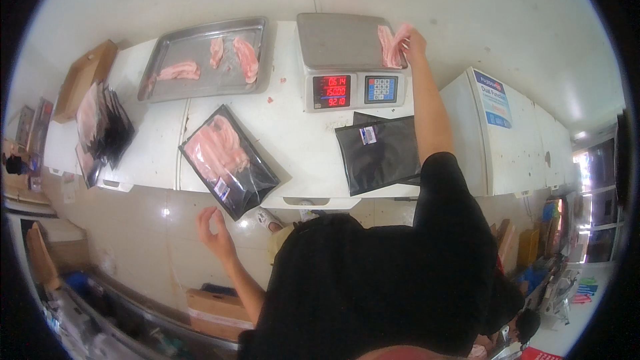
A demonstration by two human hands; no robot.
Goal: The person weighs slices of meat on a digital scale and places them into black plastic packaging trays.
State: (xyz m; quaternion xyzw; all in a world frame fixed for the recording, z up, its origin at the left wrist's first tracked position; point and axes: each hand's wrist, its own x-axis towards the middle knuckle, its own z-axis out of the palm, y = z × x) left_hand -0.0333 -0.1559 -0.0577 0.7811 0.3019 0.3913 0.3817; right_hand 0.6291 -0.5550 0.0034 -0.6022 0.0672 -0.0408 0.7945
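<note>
My right hand (415, 41) reaches to the far right of the scale and pinches a strip of raw pork belly (389, 47) there. The strip lies over the right edge of the scale's steel platform (340, 43). A lit red display (331, 92) and a keypad face me below the platform. My left hand (215, 232) hangs in front of the counter edge with fingers loosely curved and nothing in them. Just beyond it lies a black-backed vacuum bag (259, 183) filled with pork belly slices (218, 149). Flat dark bags (383, 150) rest in front of the scale.
A steel tray (200, 87) at the back left carries a few pork pieces (246, 60). Several filled bags (107, 123) lean together beside a cardboard box (85, 80) at the far left. A white cabinet (463, 130) stands right of the scale. White freezer lids (300, 140) form the counter.
</note>
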